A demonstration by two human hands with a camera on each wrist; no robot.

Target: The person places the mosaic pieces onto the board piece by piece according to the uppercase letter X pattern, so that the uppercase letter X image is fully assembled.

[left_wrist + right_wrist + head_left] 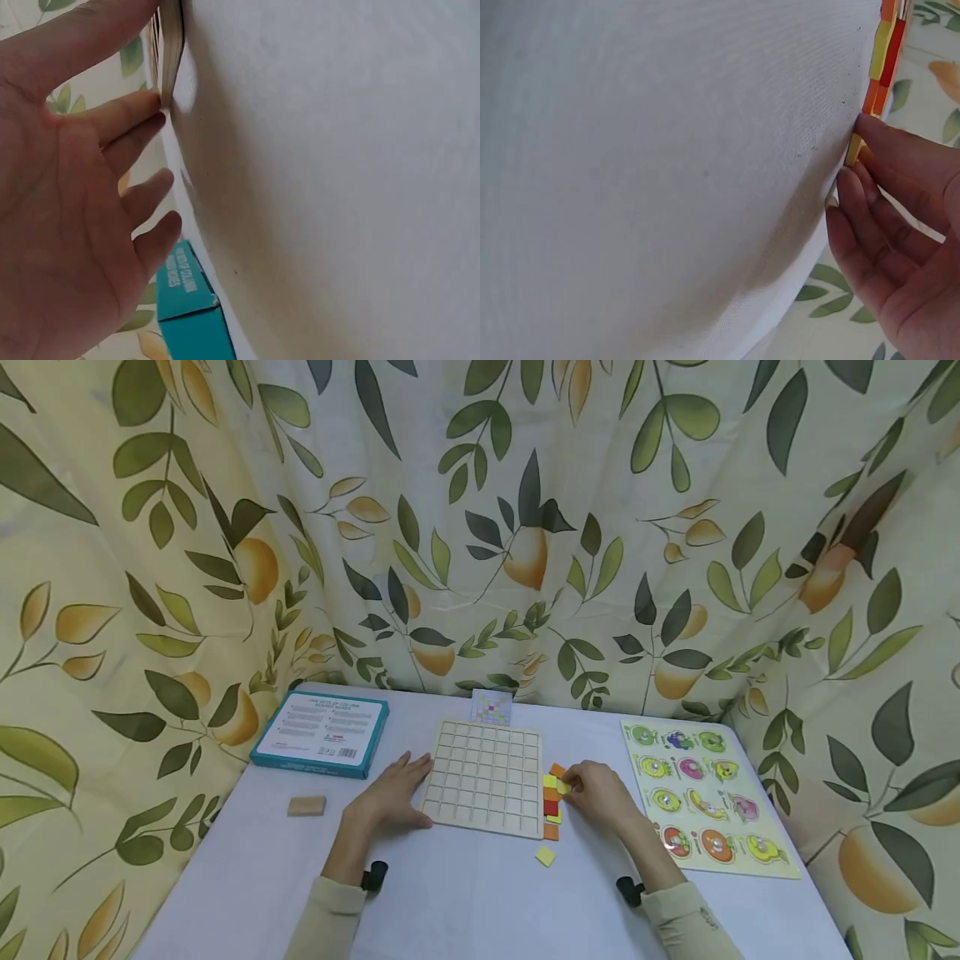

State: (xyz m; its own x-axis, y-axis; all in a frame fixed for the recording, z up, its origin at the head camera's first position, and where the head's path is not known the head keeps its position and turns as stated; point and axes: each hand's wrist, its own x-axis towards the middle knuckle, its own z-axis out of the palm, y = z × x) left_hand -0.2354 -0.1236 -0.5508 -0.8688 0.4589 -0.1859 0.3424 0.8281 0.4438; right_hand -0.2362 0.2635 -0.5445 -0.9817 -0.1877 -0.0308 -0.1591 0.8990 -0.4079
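Observation:
A wooden grid board (pixel 486 777) lies flat in the middle of the white-clothed table. My left hand (pixel 401 785) rests flat against the board's left edge, fingers straight; in the left wrist view my fingertips (pixel 154 112) touch the board's edge (pixel 171 52). A small heap of orange, red and yellow square tiles (pixel 552 806) lies along the board's right side. My right hand (pixel 576 782) is at this heap and pinches a yellow tile (pixel 853 150) between thumb and fingers, beside the other tiles (pixel 881 60).
A single yellow tile (pixel 545 856) lies loose in front of the board. A teal box (pixel 322 732) and a wooden block (pixel 306 806) sit to the left. A fruit peg puzzle (pixel 705 793) lies right, a pattern card (pixel 491 706) behind the board. Leaf-print curtains surround the table.

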